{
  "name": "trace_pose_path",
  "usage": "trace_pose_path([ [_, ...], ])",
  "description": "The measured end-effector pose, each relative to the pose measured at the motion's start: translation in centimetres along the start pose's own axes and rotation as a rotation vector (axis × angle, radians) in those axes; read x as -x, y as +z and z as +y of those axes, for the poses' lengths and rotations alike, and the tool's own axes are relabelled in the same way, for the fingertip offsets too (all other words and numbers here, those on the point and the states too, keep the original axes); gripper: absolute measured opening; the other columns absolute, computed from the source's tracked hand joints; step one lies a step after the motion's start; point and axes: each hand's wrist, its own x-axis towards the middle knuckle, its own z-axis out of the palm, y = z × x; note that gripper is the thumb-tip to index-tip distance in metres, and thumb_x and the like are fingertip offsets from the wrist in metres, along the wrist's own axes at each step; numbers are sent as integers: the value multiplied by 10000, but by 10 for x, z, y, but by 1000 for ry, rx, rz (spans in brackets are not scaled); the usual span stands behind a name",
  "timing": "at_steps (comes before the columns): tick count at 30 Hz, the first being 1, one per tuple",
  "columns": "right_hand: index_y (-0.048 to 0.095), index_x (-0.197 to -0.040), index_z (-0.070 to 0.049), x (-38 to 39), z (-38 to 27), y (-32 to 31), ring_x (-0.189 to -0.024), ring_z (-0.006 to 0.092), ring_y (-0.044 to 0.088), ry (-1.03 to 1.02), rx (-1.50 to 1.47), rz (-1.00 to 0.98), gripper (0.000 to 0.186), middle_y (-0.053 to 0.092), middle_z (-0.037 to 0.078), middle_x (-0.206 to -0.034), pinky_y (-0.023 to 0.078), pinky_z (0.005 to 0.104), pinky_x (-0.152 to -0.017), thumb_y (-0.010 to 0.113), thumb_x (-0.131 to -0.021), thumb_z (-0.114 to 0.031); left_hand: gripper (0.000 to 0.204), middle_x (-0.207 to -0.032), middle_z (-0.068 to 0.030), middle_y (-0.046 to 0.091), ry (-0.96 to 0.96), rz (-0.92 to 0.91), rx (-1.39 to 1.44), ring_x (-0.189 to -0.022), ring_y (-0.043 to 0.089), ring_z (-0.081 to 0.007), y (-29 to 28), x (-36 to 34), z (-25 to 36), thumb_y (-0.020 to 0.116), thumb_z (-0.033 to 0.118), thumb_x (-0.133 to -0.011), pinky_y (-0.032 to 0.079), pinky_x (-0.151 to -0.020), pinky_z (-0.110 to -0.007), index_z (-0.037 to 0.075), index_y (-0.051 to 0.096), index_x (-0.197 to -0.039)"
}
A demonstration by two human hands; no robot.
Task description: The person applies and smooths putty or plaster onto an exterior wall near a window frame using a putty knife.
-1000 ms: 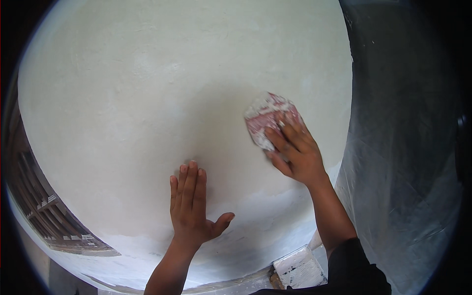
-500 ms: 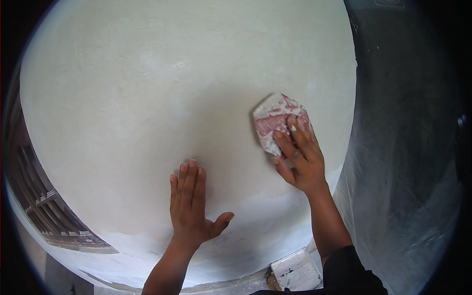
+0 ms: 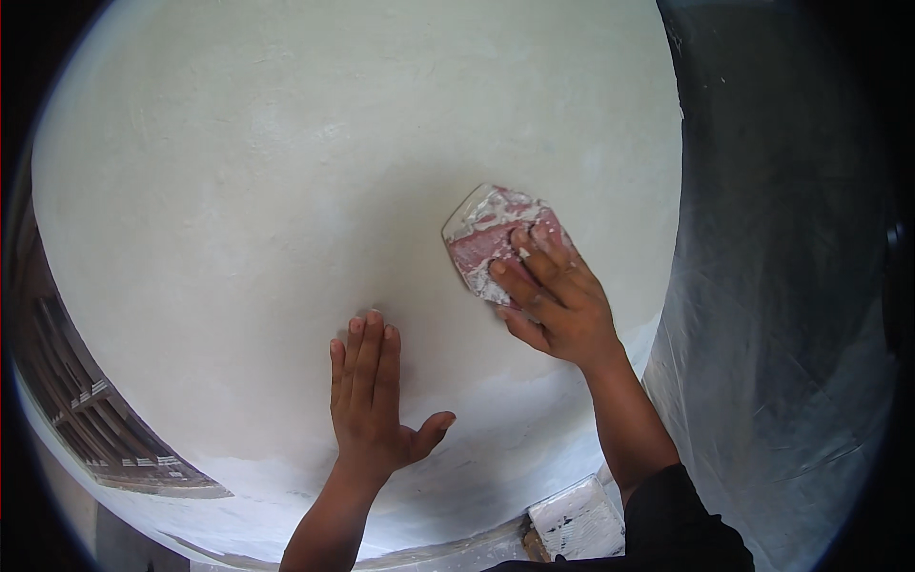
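My left hand (image 3: 367, 405) lies flat on the pale plastered wall (image 3: 238, 191), fingers stretched upward and thumb out to the right. It holds nothing. Up and to the right, my right hand (image 3: 567, 300) holds a flat red hand pad (image 3: 486, 246) against the wall. The pad has a pointed far end, and its back is smeared with white plaster. My fingers press on its back, with the thumb by its lower edge. The pad's working face is hidden against the wall.
Lower down, the wall turns whiter (image 3: 457, 477). A dark slatted opening (image 3: 95, 400) is at the lower left. Dark translucent sheeting (image 3: 772, 334) hangs beyond the wall's right edge. A white-smeared square container (image 3: 577, 520) sits below, near my right sleeve.
My right hand has slid the red pad leftward across the wall, tilting it slightly. My left hand has stayed in place.
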Motion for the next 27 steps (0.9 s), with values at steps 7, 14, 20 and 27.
trace_pose_path([
  [7,656,-1274,-172,20,15,-2,-1272,349,550,48,9,57,513,554,150,-1397,435,483,-1057,771,-775,-210,884,-1483,-265,421,-6,6,-28,-1422,361,-396,-4,6,-5,501,650,-913,240,-1163,-535,-74,438,-1417],
  [14,667,-1257,-159,30,18,2,-1274,354,547,15,33,9,487,547,157,-1405,436,493,-1050,762,-781,-203,876,-1497,-270,398,0,-4,-9,-1432,338,-405,-6,8,-5,476,638,-928,223,-1164,-541,-76,415,-1431],
  [20,664,-1266,-166,9,9,2,-1288,337,536,59,9,38,488,537,140,-1422,428,494,-1055,761,-789,-208,890,-1484,-269,417,8,3,-7,-1422,360,-398,0,1,-1,501,656,-909,233,-1166,-533,-70,435,-1421],
  [27,623,-1326,-193,44,13,5,-1305,299,523,62,21,42,523,547,107,-1415,416,488,-1070,749,-820,-231,893,-1479,-269,422,0,21,-25,-1420,363,-394,-3,7,-4,499,656,-910,237,-1166,-532,-73,433,-1421],
])
